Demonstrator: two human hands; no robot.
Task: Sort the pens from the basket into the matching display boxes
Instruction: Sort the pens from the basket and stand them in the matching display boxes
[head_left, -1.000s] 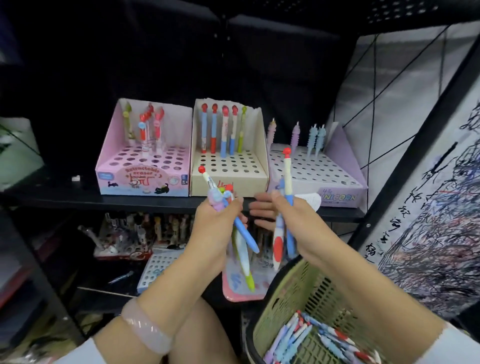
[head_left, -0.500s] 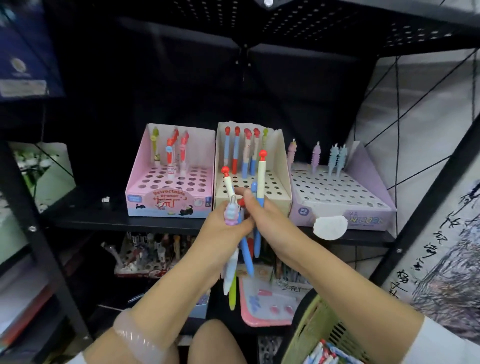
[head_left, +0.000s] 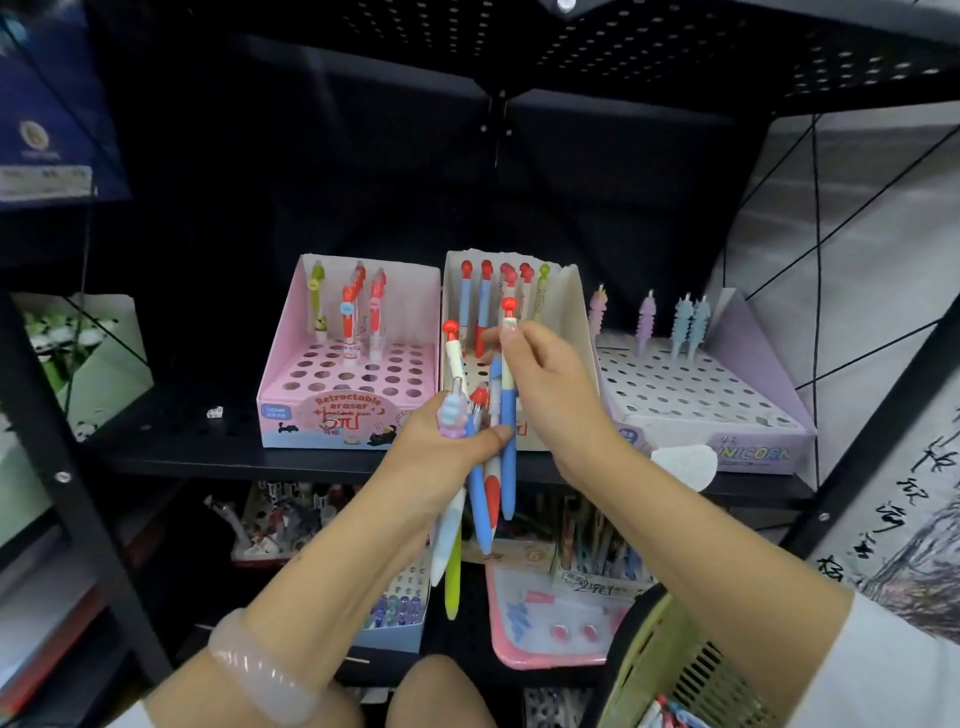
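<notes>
My left hand grips a bundle of pens with red caps and blue, white and green barrels, held in front of the shelf. My right hand pinches the upper part of one red-capped blue and white pen that still stands in that bundle. Three display boxes stand on the black shelf: a pink box at the left, a cream box in the middle with several red-capped pens, and a lilac box at the right with spiky pastel pens. The green basket sits at the lower right.
The black shelf edge runs under the boxes. Below it lie more stationery trays, a pink tray among them. A black upright post stands at the left, a slanted black bar at the right. My knee is below.
Both hands have risen toward the cream box, and the view has tilted up, so the basket has dropped low. My right hand has shifted up the one pen to near its cap.
</notes>
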